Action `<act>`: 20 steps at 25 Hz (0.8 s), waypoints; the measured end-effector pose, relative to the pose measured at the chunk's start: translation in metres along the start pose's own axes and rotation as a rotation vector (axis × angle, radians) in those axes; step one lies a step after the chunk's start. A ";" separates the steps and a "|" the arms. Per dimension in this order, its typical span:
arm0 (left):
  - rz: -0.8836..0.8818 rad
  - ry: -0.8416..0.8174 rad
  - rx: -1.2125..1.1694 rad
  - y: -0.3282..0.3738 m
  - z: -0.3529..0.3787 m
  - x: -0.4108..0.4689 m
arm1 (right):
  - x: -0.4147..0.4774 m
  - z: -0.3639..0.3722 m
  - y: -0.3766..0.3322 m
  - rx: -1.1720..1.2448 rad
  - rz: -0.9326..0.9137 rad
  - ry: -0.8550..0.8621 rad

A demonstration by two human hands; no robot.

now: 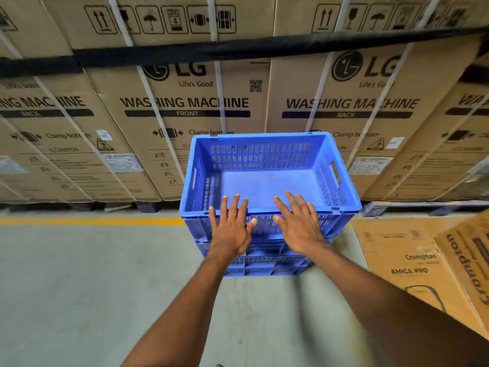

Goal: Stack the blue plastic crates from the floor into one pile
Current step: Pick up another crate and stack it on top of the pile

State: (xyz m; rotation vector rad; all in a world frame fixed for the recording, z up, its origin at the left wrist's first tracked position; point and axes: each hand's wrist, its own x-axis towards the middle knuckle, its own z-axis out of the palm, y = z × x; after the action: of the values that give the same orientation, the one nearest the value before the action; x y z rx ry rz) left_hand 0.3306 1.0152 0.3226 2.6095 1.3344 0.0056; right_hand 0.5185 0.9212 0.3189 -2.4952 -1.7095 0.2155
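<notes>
We count two hands and one pile. The left hand (230,231) and the right hand (300,229) both lie palm down with fingers straight and spread, side by side but apart, over the near rim of the top blue plastic crate with slotted walls (260,154). Neither hand curls round anything. We cannot tell whether the palms press on the rim or hover just above it.

That top crate is open and sits squarely on the lower blue slotted plastic crate (264,260). We count at least two crates in the pile. The forearms hide part of the lower tiers, so we cannot tell the exact number. The pile stands on the grey concrete floor (79,287), just beyond the painted yellow floor line (92,221).

Behind the pile we count four tall brown cardboard washing-machine boxes in the lower row: the left one (39,102), the one marked FRONT (185,102), the one marked BACK (349,104) and a partly seen fourth (471,102). More cartons stand above them, behind a black horizontal bar (238,49). To the right of the pile lie two brown cardboard Crompton boxes, one flat (412,260) and one nearer the edge (471,260).
</notes>
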 end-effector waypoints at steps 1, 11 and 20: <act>-0.003 -0.028 -0.027 -0.003 0.001 0.005 | 0.003 0.000 -0.001 0.035 0.013 -0.022; 0.107 0.117 0.152 -0.019 -0.003 0.018 | 0.014 -0.019 0.040 -0.222 -0.122 0.047; 0.144 -0.039 0.115 -0.021 -0.010 0.020 | 0.014 -0.022 0.038 -0.226 -0.128 -0.069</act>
State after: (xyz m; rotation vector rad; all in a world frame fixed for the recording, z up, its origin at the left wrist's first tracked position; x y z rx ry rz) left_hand 0.3252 1.0450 0.3267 2.7808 1.1643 -0.1019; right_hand 0.5622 0.9204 0.3337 -2.5440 -2.0174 0.1034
